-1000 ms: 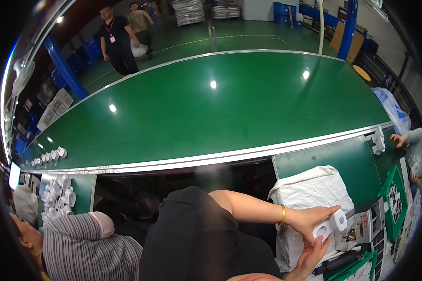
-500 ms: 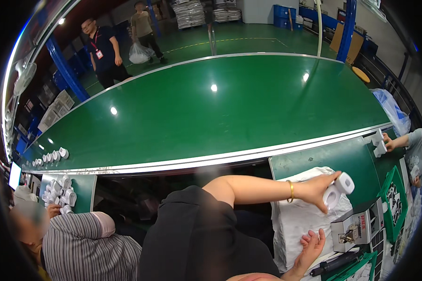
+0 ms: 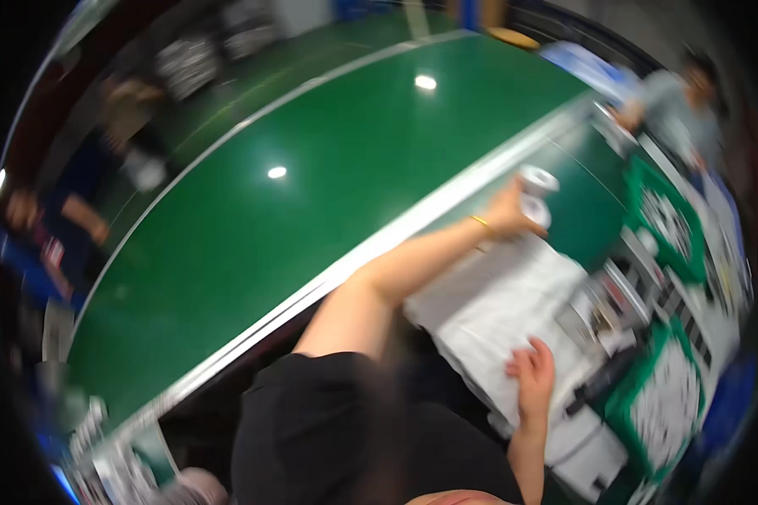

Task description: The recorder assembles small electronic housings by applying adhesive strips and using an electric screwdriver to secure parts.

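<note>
My left hand [image 3: 505, 210], with a gold bracelet at the wrist, grips two white rounded plastic pieces [image 3: 536, 178] at its fingertips. Blur hides whether the pieces are joined. They hang over the far edge of a white cloth [image 3: 501, 295] spread on the green side table [image 3: 594, 210]. Nearer to me, my right hand [image 3: 534, 370] is raised over the cloth, empty, with fingers loosely bent and apart. Beside it, a small grey metal device [image 3: 602, 316] stands at the cloth's right edge, next to a dark tool [image 3: 602, 383].
The wide green belt [image 3: 312, 227] runs beyond a white rail [image 3: 345, 273]. Green trays [image 3: 691, 265] of small parts lie on the right, another green tray [image 3: 619, 412] nearer. A co-worker [image 3: 678, 109] sits at the far right; people [image 3: 76, 202] stand at the left.
The whole view has turned to the right and blurred. My left hand still holds the white pieces, now near the cloth's far edge. My right hand stays empty.
</note>
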`<state>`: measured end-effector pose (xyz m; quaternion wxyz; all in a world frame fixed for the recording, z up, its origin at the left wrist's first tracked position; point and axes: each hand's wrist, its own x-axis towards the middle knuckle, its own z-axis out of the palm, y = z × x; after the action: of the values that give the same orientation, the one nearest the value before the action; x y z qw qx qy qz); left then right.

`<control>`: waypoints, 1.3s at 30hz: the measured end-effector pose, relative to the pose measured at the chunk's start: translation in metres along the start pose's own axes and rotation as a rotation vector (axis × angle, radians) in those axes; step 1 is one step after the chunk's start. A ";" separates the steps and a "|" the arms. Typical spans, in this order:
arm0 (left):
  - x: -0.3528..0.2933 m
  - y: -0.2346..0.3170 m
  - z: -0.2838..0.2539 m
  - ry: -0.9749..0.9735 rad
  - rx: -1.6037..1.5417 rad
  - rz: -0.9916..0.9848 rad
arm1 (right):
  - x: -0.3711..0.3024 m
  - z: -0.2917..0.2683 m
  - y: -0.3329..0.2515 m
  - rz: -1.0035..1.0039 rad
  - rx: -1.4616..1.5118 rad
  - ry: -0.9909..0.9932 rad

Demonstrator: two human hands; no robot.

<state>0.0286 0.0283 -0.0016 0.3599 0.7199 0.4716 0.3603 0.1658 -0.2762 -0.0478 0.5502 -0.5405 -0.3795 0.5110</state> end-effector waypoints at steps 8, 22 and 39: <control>0.048 0.019 0.062 -0.161 -0.151 0.013 | 0.004 0.004 -0.017 0.065 0.133 -0.034; 0.072 -0.002 0.118 -0.004 0.511 0.467 | 0.000 0.003 -0.017 0.069 -0.072 -0.078; 0.090 -0.022 0.096 -0.211 0.336 0.289 | 0.003 0.001 -0.004 -0.010 -0.094 -0.070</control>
<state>0.1283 0.1020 -0.0510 0.2273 0.8632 0.3767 0.2474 0.1663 -0.2731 -0.0440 0.5133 -0.5456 -0.4246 0.5084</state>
